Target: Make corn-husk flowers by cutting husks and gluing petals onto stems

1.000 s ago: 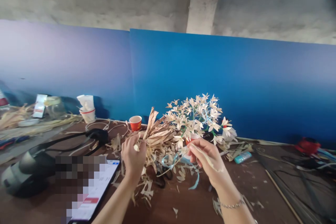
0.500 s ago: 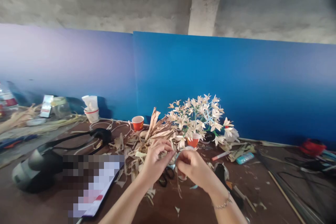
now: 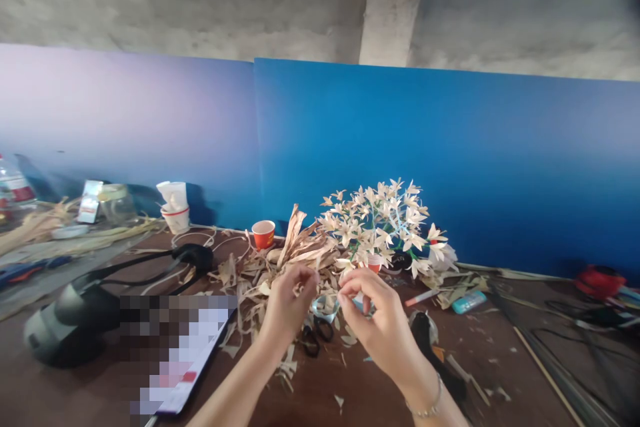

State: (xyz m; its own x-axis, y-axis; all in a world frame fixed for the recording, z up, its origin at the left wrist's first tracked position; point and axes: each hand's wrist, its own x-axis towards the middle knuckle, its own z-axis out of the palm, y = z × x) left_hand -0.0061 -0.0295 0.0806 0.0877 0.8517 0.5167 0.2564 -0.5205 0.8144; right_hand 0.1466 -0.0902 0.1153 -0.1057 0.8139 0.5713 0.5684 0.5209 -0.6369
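Above the table's middle, my left hand [image 3: 291, 300] is closed, its fingers curled and the thumb close to their tips. My right hand [image 3: 376, 307] faces it a short way to the right, fingertips and thumb brought together. Anything pinched in either hand is too small to make out. Below and between them lie black-handled scissors [image 3: 318, 337] and a small light-blue dish [image 3: 326, 307], partly hidden. Just behind stands a bunch of cream husk-like flowers [image 3: 380, 223] on green stems, in a red paper cup [image 3: 374, 264].
Dried husks [image 3: 305, 243] and scraps cover the table's middle. A red cup [image 3: 263, 235] stands behind them. To the left are a dark device with a strap [image 3: 65, 323] and a tablet-like panel [image 3: 193, 373]. A turquoise packet [image 3: 469, 302] and a marker [image 3: 421, 297] lie right.
My hands have moved apart from near contact, the left slightly leftward and the right to the right. The blue dish and scissors between them show more.
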